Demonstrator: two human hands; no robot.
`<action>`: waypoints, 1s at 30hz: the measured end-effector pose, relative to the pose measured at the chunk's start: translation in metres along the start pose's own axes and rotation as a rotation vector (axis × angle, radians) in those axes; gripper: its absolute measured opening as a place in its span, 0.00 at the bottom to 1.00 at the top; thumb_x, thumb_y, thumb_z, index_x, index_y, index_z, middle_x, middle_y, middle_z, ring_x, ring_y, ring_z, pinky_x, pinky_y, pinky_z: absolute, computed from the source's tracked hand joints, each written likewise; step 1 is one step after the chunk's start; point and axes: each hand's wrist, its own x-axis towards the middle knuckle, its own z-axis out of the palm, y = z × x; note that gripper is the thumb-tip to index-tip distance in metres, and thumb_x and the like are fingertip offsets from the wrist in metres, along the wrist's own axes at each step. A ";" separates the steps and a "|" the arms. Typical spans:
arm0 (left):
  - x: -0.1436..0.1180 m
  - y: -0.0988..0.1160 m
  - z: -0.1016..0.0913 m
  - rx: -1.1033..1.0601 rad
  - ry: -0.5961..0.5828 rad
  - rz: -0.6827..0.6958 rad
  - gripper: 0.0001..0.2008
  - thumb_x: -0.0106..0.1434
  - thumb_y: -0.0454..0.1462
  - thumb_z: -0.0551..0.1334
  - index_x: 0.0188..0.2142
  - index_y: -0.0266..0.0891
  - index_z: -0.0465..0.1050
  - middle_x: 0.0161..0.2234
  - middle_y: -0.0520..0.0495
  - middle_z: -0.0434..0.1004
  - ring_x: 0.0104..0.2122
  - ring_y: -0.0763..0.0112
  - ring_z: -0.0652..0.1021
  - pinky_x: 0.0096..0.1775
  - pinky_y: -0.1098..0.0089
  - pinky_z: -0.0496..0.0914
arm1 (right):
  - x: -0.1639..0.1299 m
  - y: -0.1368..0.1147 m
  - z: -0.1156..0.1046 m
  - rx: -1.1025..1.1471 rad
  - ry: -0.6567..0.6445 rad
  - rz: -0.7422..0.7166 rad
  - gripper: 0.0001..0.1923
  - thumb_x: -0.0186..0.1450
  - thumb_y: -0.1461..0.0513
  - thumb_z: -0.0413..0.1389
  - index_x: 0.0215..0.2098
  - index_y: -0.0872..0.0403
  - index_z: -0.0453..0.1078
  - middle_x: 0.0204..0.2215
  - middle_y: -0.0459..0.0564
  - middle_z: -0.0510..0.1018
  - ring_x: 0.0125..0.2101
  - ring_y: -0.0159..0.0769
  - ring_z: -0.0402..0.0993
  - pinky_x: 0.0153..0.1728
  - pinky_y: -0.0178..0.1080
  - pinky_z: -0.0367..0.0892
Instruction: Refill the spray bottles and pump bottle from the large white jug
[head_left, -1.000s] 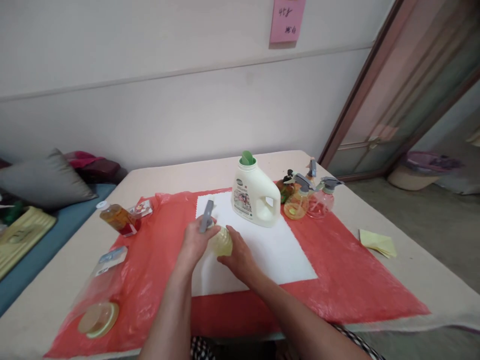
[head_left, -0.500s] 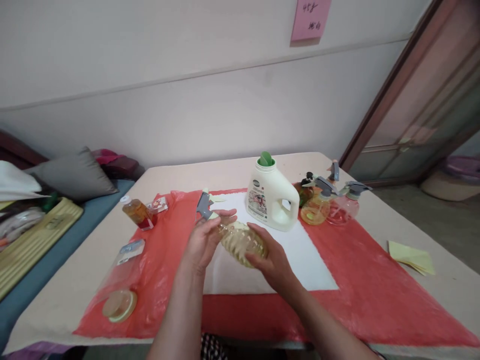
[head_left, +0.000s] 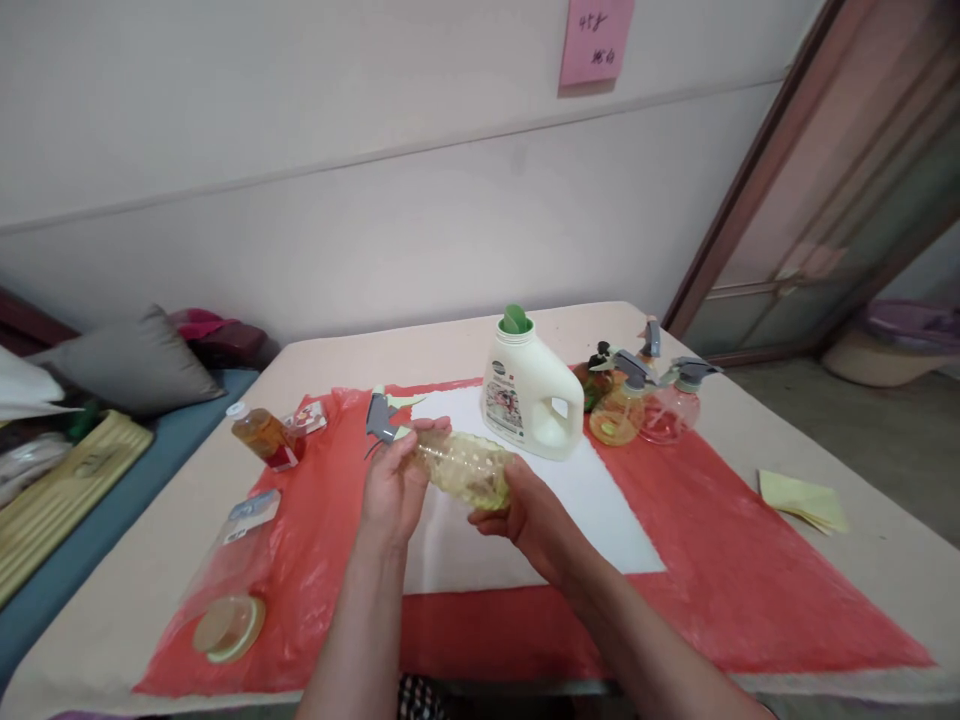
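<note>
A clear yellow spray bottle with a grey trigger head lies tilted on its side in the air above the white sheet. My left hand grips its neck just below the trigger head. My right hand cups the rounded bottom end of the bottle. The trigger head points left and away from me.
A cream detergent jug with a green cap stands behind. Several small spray bottles cluster to its right. A brown-liquid bottle lies at the left, a round lid near the front left, yellow paper at the right. Red plastic covers the table.
The spray bottle went from upright on the white sheet to lifted and laid over sideways between both hands, its trigger head now to the left.
</note>
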 end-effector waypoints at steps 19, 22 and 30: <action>-0.003 0.001 0.000 0.044 -0.022 0.025 0.15 0.54 0.43 0.75 0.38 0.38 0.83 0.44 0.38 0.86 0.52 0.49 0.81 0.55 0.53 0.73 | 0.004 0.004 -0.004 -0.053 -0.001 -0.025 0.34 0.65 0.36 0.55 0.52 0.54 0.72 0.36 0.52 0.81 0.26 0.32 0.76 0.24 0.33 0.68; -0.002 0.001 -0.001 0.027 0.002 0.048 0.14 0.54 0.43 0.75 0.38 0.38 0.84 0.44 0.39 0.86 0.52 0.50 0.81 0.55 0.54 0.73 | 0.001 -0.002 -0.004 -0.062 0.014 -0.155 0.39 0.56 0.51 0.69 0.63 0.45 0.63 0.46 0.49 0.79 0.30 0.33 0.78 0.29 0.35 0.71; -0.001 0.002 -0.009 0.031 -0.025 0.036 0.15 0.54 0.44 0.75 0.37 0.38 0.84 0.46 0.38 0.86 0.52 0.51 0.81 0.57 0.55 0.71 | -0.005 -0.005 -0.005 -0.324 -0.054 -0.043 0.31 0.62 0.40 0.60 0.52 0.52 0.69 0.27 0.41 0.73 0.18 0.27 0.68 0.19 0.32 0.59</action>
